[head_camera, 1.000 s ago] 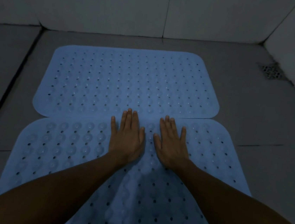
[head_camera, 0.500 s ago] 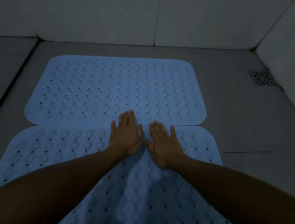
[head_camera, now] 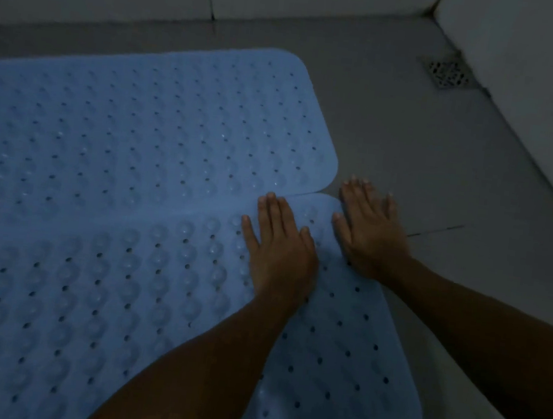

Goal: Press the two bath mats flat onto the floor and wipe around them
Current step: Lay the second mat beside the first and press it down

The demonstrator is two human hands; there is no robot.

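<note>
Two light blue perforated bath mats lie on the grey tiled floor. The far mat (head_camera: 146,125) reaches toward the wall; the near mat (head_camera: 84,308) meets it along a seam and shows round suction bumps. My left hand (head_camera: 277,247) presses flat on the near mat's far right corner, fingers straight. My right hand (head_camera: 369,227) lies flat beside it, palm over the mat's right edge and fingers out on the bare floor. A raised wrinkle shows in the near mat at the lower right.
A square metal floor drain (head_camera: 447,72) sits in the far right corner. White tiled walls (head_camera: 524,82) close in at the back and right. Grey floor (head_camera: 429,157) lies between the mats and the right wall.
Both hands have slid right along the near mat, from its middle to its far right corner. The right hand's fingers now reach onto the bare floor. The view has swung right too.
</note>
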